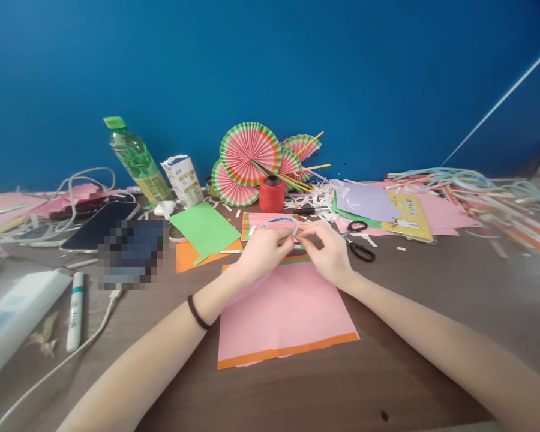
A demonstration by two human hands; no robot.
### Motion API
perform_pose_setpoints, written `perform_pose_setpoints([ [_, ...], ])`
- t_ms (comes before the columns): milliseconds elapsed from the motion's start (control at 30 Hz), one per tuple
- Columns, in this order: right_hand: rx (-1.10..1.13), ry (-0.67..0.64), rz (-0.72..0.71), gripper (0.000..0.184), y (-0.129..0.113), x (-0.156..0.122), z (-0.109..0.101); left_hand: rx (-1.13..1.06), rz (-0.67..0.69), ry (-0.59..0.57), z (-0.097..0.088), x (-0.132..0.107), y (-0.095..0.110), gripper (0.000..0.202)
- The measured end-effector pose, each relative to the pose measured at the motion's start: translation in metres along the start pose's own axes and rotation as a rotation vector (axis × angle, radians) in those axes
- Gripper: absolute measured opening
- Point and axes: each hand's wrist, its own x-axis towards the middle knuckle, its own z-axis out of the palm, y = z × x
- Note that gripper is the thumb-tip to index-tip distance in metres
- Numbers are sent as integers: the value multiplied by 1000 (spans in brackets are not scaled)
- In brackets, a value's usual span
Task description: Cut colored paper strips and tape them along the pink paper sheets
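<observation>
A roll of clear tape (pixel 281 222) is in my left hand (pixel 266 247), whose thumb and fingers are closed on it. My right hand (pixel 327 249) is pinched shut at the roll's right edge; what lies between its fingertips is too small to make out. Below both hands lies a pink paper sheet (pixel 283 312), with an orange strip along its near edge and green and orange strips along its far edge. Just beyond the hands is a pleated striped paper (pixel 252 221), partly hidden by my left hand. Black-handled scissors (pixel 361 251) lie right of my right hand.
Behind stand a red thread spool (pixel 272 195), pleated paper fans (pixel 249 153), a milk carton (pixel 182 180) and a green bottle (pixel 139 162). Green paper (pixel 204 231) lies left, near a phone (pixel 101 225), cable and marker (pixel 75 312). A yellow booklet (pixel 411 219) and paper strips lie right.
</observation>
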Motion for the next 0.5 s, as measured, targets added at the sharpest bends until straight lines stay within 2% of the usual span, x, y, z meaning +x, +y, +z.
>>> perform_pose_setpoints([
  [233,-56,-20,0,9,-1,0,-1,-98,-79,8,-1,0,4,24],
  [367,-86,-26,-37,9,-3,2,-3,-269,-158,-7,0,0,7,24],
  [500,-88,-23,-54,10,-5,2,-4,-426,-170,-36,0,0,7,25],
])
